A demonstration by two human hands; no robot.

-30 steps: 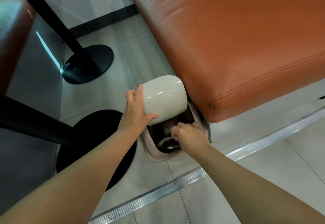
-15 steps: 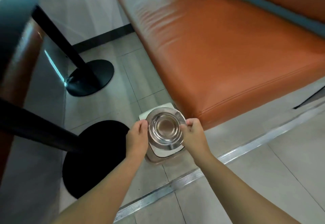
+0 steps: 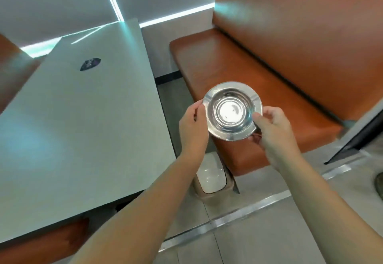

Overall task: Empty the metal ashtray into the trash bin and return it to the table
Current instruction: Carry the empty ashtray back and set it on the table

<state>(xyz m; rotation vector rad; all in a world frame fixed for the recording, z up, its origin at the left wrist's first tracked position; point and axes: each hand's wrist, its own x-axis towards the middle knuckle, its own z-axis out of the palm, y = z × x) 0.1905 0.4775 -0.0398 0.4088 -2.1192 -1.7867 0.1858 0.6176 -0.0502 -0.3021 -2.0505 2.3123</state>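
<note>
The round metal ashtray [image 3: 232,111] is held upright in the air, its shiny bowl bare. My left hand [image 3: 192,128] grips its left rim and my right hand [image 3: 273,128] grips its right rim. It hangs above the front edge of the orange bench seat, just right of the pale table [image 3: 78,118]. Below my forearms on the floor stands the small trash bin [image 3: 213,177] with its white lid closed, partly hidden by my left arm.
The orange bench [image 3: 259,71] with its backrest fills the right side. A dark oval mark [image 3: 90,64] lies on the table's far part. Another orange seat edge [image 3: 41,243] shows at the bottom left. A metal strip [image 3: 238,220] crosses the floor.
The ashtray has come up out of the open bin and risen to table height, now held in both hands. The bin's lid has closed. The view has lifted from the floor to the table.
</note>
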